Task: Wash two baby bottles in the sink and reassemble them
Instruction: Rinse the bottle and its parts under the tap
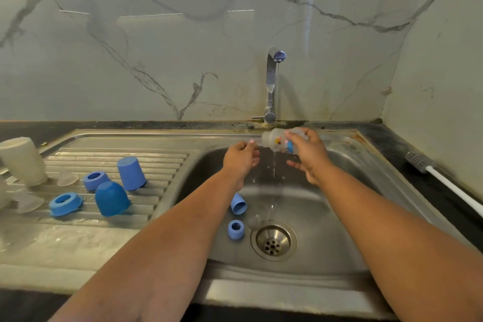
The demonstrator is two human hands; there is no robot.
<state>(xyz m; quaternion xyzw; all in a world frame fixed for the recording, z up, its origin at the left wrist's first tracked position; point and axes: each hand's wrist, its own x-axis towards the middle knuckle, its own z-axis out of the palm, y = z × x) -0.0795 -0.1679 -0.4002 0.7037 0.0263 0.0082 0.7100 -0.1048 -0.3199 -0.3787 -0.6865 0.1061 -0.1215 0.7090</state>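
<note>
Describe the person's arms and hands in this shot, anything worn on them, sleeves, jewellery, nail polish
Both forearms are bare from the bottom edge of the frame up to the wrists, with no sleeves in view. The left hand and right hand wear no gloves, and no watch, bracelet or ring shows. A nail on the left hand looks pale or lightly painted; the picture is too soft to be sure.

Marble-look wall and dark counter
A bottle brush [441, 178] with a white handle lies on the dark counter [407, 144], right of the basin.
</note>
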